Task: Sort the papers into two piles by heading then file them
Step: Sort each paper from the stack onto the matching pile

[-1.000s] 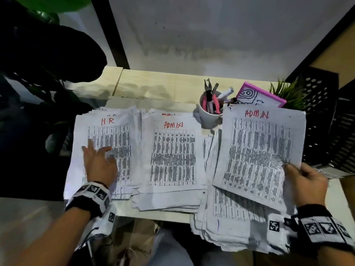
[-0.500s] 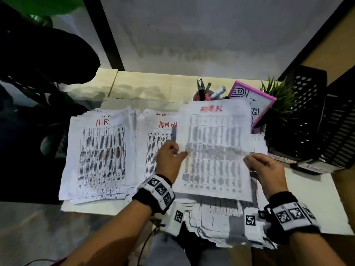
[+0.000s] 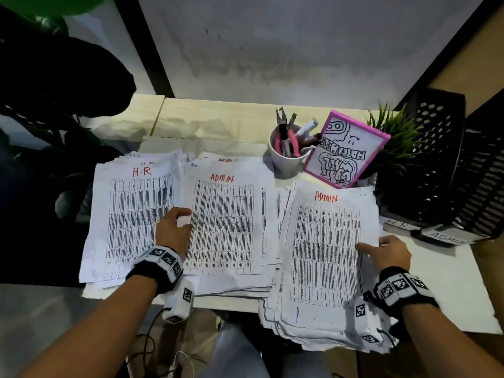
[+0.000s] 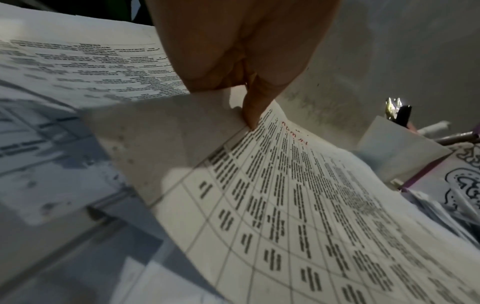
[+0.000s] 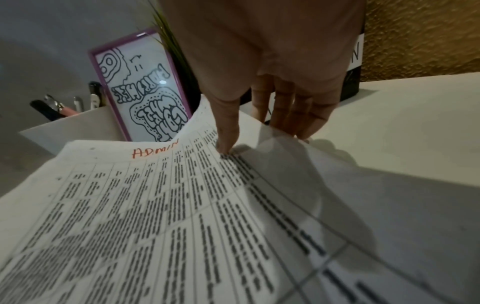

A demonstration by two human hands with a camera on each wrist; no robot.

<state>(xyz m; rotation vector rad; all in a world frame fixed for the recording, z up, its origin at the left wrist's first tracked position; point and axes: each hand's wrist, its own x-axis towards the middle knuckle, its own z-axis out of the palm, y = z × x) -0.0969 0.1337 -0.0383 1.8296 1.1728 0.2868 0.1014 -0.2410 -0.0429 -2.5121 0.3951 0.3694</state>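
Observation:
Three stacks of printed sheets lie on the white table. The HR pile (image 3: 131,214) is at the left, the ADMIN pile (image 3: 226,222) in the middle, and the unsorted stack (image 3: 324,249) at the right, its top sheet (image 5: 155,205) headed ADMIN. My left hand (image 3: 174,230) pinches the left edge of the ADMIN pile's top sheet (image 4: 298,205), which the left wrist view shows slightly lifted. My right hand (image 3: 387,255) holds the right edge of the unsorted stack's top sheet. Its thumb (image 5: 226,148) lies on top and its fingers sit under the edge.
Black file trays (image 3: 441,165) stand at the right, with the labels HR (image 3: 395,223) and ADMIN (image 3: 447,237). Behind the piles are a white mug of pens and pliers (image 3: 286,159), a pink-framed drawing (image 3: 346,151) and a small green plant (image 3: 392,137). The unsorted stack overhangs the table's front edge.
The ADMIN sheet that my right hand held went across to my left hand and now lies on the ADMIN pile. My right hand moved back to the unsorted stack and took its top sheet's edge.

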